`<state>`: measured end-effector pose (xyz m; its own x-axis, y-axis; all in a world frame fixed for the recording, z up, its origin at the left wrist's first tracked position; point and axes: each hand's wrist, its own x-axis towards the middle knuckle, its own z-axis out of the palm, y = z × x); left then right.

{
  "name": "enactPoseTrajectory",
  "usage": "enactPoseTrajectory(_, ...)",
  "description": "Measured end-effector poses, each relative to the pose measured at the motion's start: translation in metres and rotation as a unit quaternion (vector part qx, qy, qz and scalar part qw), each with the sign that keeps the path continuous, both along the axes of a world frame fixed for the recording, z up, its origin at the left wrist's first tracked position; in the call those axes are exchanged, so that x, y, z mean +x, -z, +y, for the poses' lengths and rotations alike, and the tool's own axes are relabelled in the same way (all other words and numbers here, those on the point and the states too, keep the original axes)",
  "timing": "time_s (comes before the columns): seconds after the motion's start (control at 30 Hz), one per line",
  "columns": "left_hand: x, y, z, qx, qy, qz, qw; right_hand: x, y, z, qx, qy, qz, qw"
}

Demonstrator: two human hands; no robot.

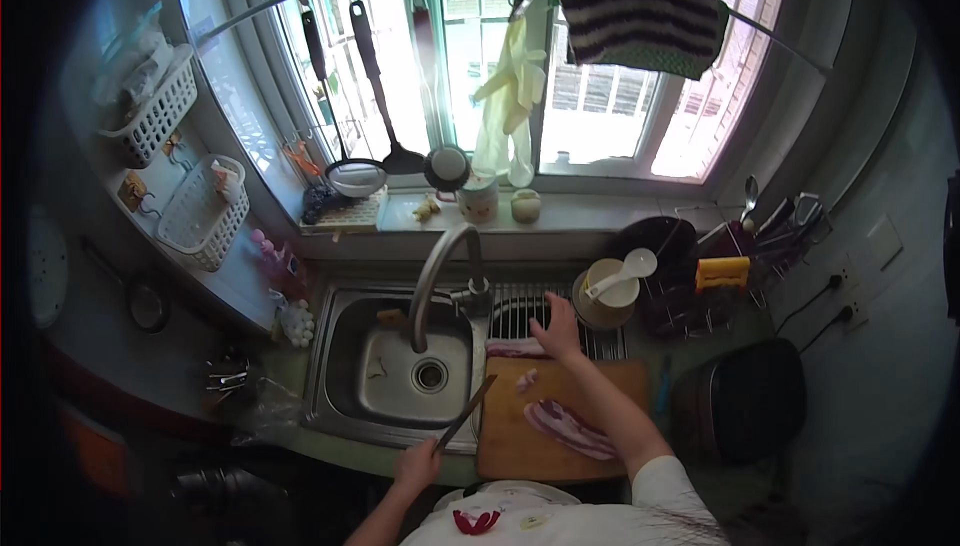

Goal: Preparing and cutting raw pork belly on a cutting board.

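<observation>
My left hand (417,465) grips the handle of a kitchen knife (469,407), its blade slanting up between the sink and the board. My right hand (558,327) reaches over the far edge of a wooden cutting board (525,452), fingers apart, with nothing seen in it. Right by it, a strip of streaky raw meat (516,348) lies along the board's far edge, partly hidden by the hand. Nearer me on the board is a larger slab of streaky meat (566,430), below my right forearm. Small cut meat pieces (526,379) lie near the board's upper left.
A steel sink (397,396) with a curved faucet (442,276) adjoins the board's left. Beyond the board are a metal drying rack (517,309) and stacked bowls (606,298) with a white spoon (622,274). A dark bin-like container (742,399) stands right; utensils hang by the window.
</observation>
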<state>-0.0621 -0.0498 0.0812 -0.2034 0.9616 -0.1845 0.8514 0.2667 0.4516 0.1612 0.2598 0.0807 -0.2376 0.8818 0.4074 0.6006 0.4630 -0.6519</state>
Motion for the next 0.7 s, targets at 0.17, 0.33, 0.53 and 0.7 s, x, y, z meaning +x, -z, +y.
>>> enactPoseTrajectory(0.17, 0.003, -0.011, -0.026, -0.023, -0.113, -0.053, 0.992, -0.053, -0.031, 0.114, -0.028, 0.116, -0.036, 0.992)
enactPoseTrajectory(0.33, 0.001, -0.056, -0.018, -0.124, -0.175, -0.155, 0.964, -0.093, -0.042, 0.184, -0.054, 0.256, -0.094, 0.960)
enactPoseTrajectory(0.53, -0.003, -0.054, -0.006, -0.163, -0.198, -0.148, 0.955, -0.100, -0.050, 0.205, -0.118, 0.251, -0.070, 0.958)
enactPoseTrajectory(0.7, -0.005, -0.054, 0.013, -0.176, -0.130, -0.129, 0.967, -0.068, -0.047, 0.215, -0.031, 0.094, 0.125, 0.987)
